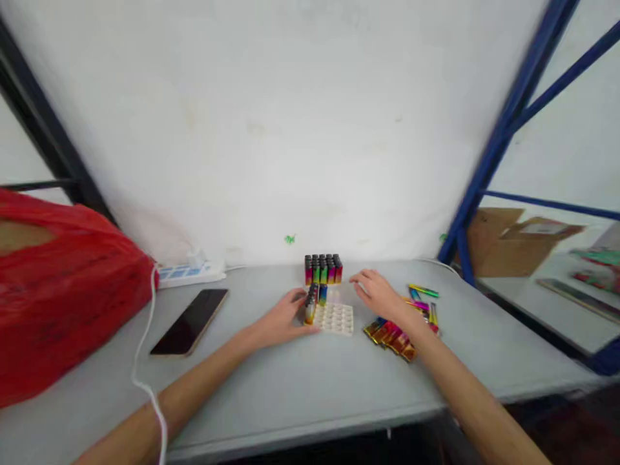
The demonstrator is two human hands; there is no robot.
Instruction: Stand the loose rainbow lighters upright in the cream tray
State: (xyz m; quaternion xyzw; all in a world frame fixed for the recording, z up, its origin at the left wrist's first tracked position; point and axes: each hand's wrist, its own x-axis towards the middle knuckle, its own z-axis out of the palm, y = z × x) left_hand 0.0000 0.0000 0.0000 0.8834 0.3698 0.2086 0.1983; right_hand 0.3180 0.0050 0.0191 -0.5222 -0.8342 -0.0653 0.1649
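A white tray (338, 319) with rows of round holes lies on the table in front of me. Several shiny lighters (310, 311) stand upright along its left side, and a blue one (322, 294) stands at the back. My left hand (285, 318) curves around the tray's left end, thumb at the front corner and fingers beside the standing lighters. Above the table, right of the tray, my right hand (380, 294) hovers with its fingers apart and nothing visible in them. Below it lies a row of loose metallic lighters (390, 337).
Behind the tray stands a block of upright lighters (323, 270). More loose lighters (426, 307) are scattered at right. A phone (191, 323), a power strip (188, 274), a white cable (145, 349) and a red bag (72, 290) occupy the left. A cardboard box (504, 245) sits beyond the blue frame (494, 155).
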